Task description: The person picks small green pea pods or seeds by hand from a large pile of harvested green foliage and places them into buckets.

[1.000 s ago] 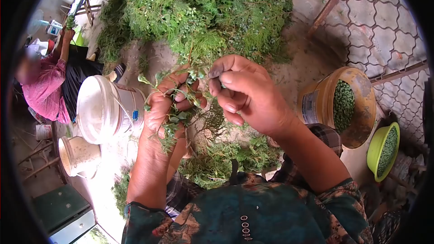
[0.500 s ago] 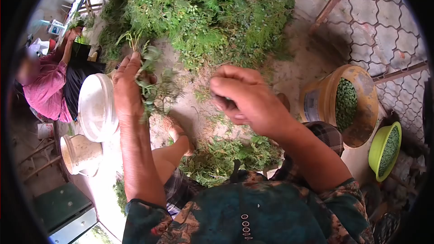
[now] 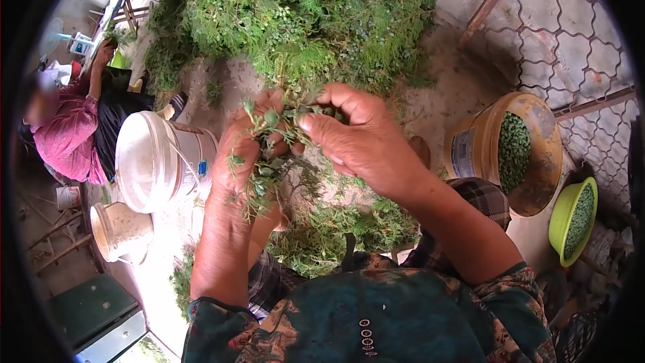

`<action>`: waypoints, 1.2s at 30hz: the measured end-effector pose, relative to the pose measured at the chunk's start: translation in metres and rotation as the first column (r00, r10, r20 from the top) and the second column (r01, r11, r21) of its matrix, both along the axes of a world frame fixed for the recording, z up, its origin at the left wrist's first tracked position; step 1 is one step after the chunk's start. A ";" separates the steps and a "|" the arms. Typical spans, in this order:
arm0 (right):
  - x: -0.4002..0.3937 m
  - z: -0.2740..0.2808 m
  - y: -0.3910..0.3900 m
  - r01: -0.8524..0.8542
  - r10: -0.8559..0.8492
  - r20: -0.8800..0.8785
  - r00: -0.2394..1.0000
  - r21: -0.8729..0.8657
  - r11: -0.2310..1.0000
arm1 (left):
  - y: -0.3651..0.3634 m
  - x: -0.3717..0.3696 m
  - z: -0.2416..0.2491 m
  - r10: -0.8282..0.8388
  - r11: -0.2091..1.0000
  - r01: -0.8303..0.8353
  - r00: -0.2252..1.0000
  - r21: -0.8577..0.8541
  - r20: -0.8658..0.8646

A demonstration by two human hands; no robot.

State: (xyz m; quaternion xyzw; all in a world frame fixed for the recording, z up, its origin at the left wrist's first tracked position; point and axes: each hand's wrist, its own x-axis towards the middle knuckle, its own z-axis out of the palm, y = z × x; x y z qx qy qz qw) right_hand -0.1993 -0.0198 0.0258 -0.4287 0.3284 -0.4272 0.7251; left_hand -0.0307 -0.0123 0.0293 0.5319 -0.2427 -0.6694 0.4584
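A leafy green evergreen sprig with small roundish green cones is gripped in my left hand, its foliage hanging down over the palm and wrist. My right hand meets it from the right. Its thumb and curled fingers close on the upper part of the sprig, where small green bits show between the fingers. Both hands are raised over the floor in front of my lap. Exactly which pieces the right fingertips pinch is partly hidden.
A large heap of cut evergreen branches lies ahead; more clippings lie below my hands. On the right stand a yellowish bucket and a lime-green basin, both holding green cones. White buckets and a seated person are at left.
My left hand has moved right and turned, bringing the sprig toward the middle. The right hand, earlier apart from it, now grips its upper part. The white bucket shows more fully.
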 end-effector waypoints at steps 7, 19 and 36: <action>0.002 -0.003 -0.004 -0.026 0.026 -0.090 0.996 0.002 1.000 | 0.000 -0.010 0.003 0.056 0.991 -0.042 0.992 -0.123 0.114; -0.004 0.001 -0.004 -0.176 0.145 0.213 0.966 0.135 0.975 | 0.007 -0.009 0.006 -0.005 0.994 -0.021 0.973 -0.111 -0.229; -0.008 -0.001 -0.006 -0.156 0.117 0.224 0.967 0.164 0.974 | 0.010 -0.030 0.011 0.061 0.967 -0.091 0.990 -0.238 -0.130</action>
